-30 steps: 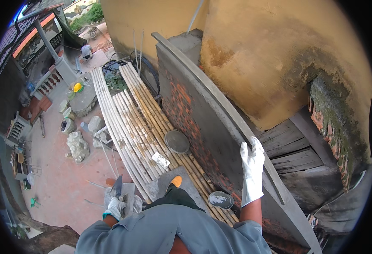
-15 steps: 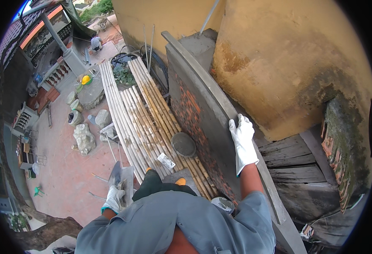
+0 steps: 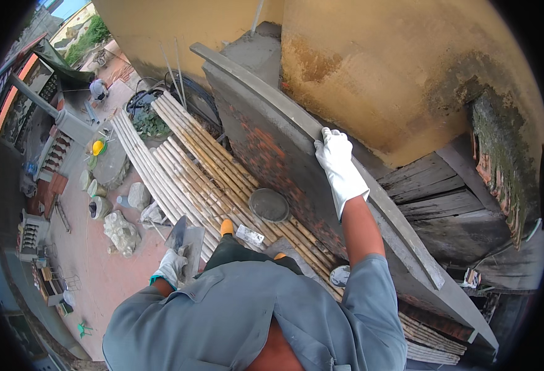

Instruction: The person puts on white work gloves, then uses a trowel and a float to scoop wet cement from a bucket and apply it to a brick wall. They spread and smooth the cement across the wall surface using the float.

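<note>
Wall face [image 3: 299, 162] mostly grey-coated; red brick patch [image 3: 264, 143] still bare. Right hand [image 3: 340, 159] bent over ledge [image 3: 397, 227], grip unclear; left hand [image 3: 171, 267] holding trowel [image 3: 178, 231], apparently board [image 3: 193, 246] too.

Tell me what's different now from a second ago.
The right hand, open at the wall's top ledge earlier, has moved forward along it and now closes on it. The left foot has stepped forward onto the bamboo poles. The left hand still holds the trowel and flat board; the round basin stays on the poles.
</note>
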### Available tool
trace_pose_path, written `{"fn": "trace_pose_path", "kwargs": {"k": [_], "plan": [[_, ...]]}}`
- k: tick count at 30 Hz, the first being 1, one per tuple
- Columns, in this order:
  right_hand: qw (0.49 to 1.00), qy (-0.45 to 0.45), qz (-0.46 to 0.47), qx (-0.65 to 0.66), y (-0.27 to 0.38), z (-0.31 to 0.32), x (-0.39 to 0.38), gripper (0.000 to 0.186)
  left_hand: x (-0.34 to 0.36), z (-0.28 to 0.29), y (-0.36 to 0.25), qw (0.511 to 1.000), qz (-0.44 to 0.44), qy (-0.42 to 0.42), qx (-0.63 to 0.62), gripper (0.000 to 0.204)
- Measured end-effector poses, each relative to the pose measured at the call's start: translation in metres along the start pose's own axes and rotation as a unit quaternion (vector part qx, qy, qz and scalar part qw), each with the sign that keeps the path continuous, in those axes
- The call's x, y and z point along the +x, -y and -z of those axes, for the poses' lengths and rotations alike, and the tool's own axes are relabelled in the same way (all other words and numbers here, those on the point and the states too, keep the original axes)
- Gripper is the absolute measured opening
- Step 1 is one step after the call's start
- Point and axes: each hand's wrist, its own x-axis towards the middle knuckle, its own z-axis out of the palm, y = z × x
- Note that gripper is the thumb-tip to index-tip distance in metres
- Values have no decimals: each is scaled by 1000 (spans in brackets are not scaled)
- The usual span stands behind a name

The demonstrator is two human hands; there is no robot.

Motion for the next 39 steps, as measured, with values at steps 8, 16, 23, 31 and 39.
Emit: {"fn": "trace_pose_path", "kwargs": {"k": [8, 16, 23, 31, 39], "plan": [[996, -91, 11, -14, 15, -12, 1, 35, 135, 71, -73, 992, -119, 13, -42, 53], [996, -85, 9, 7, 15, 6, -48, 39, 214, 93, -56, 980, -173, 75, -64, 53], [996, -88, 18, 8, 38, -9, -3, 35, 182, 93, -29, 983, -117, 93, -109, 49], [988, -71, -63, 122, 6, -17, -16, 20, 158, 95, -33, 982, -106, 100, -120, 45], [995, -73, -48, 43, -62, 73, -125, 49, 162, 74, -65, 970, -186, 82, -135, 41]]}}
